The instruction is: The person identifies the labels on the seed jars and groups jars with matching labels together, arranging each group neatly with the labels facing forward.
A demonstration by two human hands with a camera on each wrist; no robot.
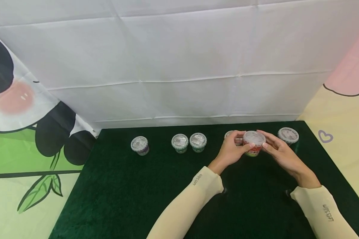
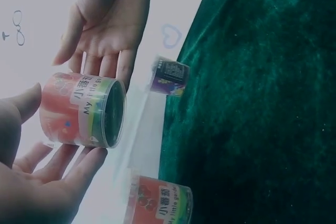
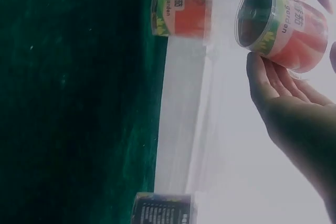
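Observation:
A lidded clear plastic cup with a red tomato label [image 1: 253, 143] is held up off the table between both hands. My left hand [image 1: 231, 148] grips it from the left, thumb across the front and fingers behind. From the right, my right hand [image 1: 282, 153] holds its side between thumb and fingers. The left wrist view shows the printed label side and the cup's base [image 2: 114, 113] tipped toward the table. A second red-labelled cup [image 2: 163, 201] stands behind the left hand, mostly hidden in the head view.
A dark-and-purple cup [image 1: 288, 135] stands at the right back of the green cloth-covered table [image 1: 131, 192]. Further left are two green-labelled cups [image 1: 179, 142] side by side and one purple-labelled cup [image 1: 139, 145]. A white cloth wall [image 1: 179, 96] rises behind the table.

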